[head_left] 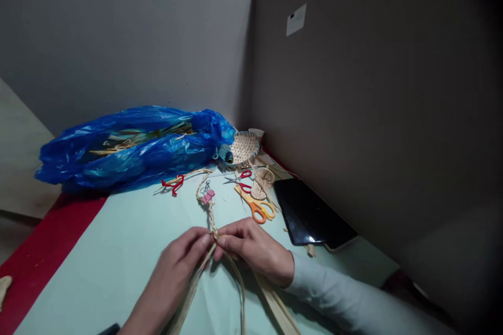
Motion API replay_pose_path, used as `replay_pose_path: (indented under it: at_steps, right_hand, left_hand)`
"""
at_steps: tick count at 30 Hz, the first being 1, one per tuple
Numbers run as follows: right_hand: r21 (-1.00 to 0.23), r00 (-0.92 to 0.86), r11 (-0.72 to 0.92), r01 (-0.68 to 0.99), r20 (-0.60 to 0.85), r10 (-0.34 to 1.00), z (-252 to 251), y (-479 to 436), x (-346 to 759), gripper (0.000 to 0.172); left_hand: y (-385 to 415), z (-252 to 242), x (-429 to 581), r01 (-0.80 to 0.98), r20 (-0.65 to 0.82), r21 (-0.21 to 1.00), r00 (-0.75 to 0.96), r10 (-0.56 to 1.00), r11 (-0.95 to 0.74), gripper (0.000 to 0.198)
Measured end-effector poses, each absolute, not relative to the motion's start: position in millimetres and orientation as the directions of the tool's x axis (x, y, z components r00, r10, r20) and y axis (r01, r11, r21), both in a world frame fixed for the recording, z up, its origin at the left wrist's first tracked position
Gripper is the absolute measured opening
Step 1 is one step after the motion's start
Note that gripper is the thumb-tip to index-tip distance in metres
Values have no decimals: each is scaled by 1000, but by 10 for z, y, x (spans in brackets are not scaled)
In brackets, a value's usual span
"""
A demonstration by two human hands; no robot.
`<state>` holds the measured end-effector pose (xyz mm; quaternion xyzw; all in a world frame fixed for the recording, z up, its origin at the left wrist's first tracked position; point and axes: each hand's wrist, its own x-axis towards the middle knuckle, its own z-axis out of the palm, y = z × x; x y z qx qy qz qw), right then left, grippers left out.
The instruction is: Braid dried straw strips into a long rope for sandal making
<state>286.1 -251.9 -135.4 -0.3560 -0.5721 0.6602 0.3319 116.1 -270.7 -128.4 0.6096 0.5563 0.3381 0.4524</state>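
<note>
Evidently the left hand (183, 259) and right hand (255, 251) pinch straw strips (276, 305) at the near end of the braid (211, 214); any slackened pinch could let it unravel

I have one view, head-worn, facing forward and down over the table (118, 251). It sits close: left hand (178, 261) and right hand (255, 248) at the straw braid (211, 214) fill six o'clock; the wall corner (251, 63) stands at twelve.

A blue bag (133, 149) is lying at centre left; orange scissors (257, 208) and a black tablet (310, 212) are lying right of centre.
</note>
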Motion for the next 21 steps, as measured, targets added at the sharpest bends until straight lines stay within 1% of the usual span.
replay_pose_path:
  at_steps: [1,2,3,4,5,8,10,12,15,18,21]
  right_hand:
    - [-992,-547,-121,-32,-84,833,-1359,-2523,2863,26]
    - [-993,-562,-111,-28,-76,824,-1368,-2525,2866,25]
    - [-995,-569,-96,-13,-71,819,-1379,-2525,2871,24]
    - [-997,-573,-81,14,-74,817,-1390,-2522,2879,23]
    - [-997,-577,-61,52,-80,813,-1399,-2519,2887,23]
    - [-980,-609,77,184,-52,791,-1385,-2514,2916,21]
    - [-934,-624,219,280,-4,781,-1338,-2525,2934,22]
    - [-874,-628,318,368,18,778,-1281,-2544,2948,24]
    - [-812,-608,371,450,26,793,-1235,-2575,2956,26]
    - [-750,-580,416,513,54,813,-1250,-2612,2946,27]
    - [-604,-527,461,650,80,846,-1273,-2660,2936,26]
  left_hand:
    - [-2683,-1316,1180,216,-201,965,228,953,152,23]
    - [-2674,-1356,1209,80,-270,963,296,916,258,23]
    - [-2678,-1398,1241,-23,-310,942,323,894,335,23]
    - [-2690,-1438,1270,-92,-335,921,315,888,380,24]
    - [-2706,-1471,1291,-122,-352,908,300,887,401,25]
    - [-2745,-1520,1306,-92,-373,907,278,885,411,27]
    - [-2755,-1524,1300,-63,-376,912,258,890,404,27]
    - [-2759,-1519,1304,-54,-369,919,234,899,391,27]
    - [-2774,-1501,1331,-8,-333,941,181,926,340,25]
    - [-2796,-1480,1347,89,-298,953,127,946,288,22]
    - [-2807,-1474,1339,159,-223,966,104,969,205,23]
